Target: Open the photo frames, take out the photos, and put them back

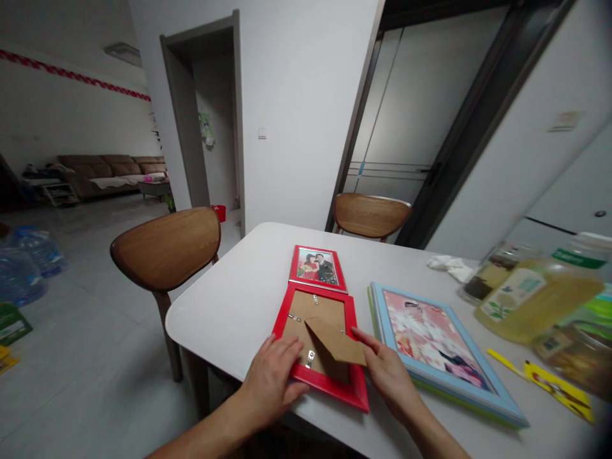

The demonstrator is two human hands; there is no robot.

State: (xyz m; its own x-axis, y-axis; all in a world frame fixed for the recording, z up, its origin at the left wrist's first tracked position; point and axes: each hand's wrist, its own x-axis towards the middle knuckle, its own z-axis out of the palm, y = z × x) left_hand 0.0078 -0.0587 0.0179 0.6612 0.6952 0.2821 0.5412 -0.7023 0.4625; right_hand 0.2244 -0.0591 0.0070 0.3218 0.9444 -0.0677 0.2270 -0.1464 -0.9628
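Under the left hand (273, 371), thumb spread, lies a red frame (329, 307), its stand (340, 344) beside the right hand (388, 371), grip unclear.

Red picture frame (327, 386), rectangular, lying flat with its back upward between the left fingers (285, 349) and the right fingers (366, 336). The left fingers rest over its left border; the right fingers touch its right border. The brown backing board (329, 301) is seated within the border, with small metal clips (310, 360) along its edges, one just beside the left fingertips. A brown stand flap (335, 339) rises obliquely from the board, its broad end near the right fingers. Beyond both sets of fingers, a second red frame (340, 273) abuts the first, its photograph (316, 266) of two people facing upward; whether the frames are joined is unclear.
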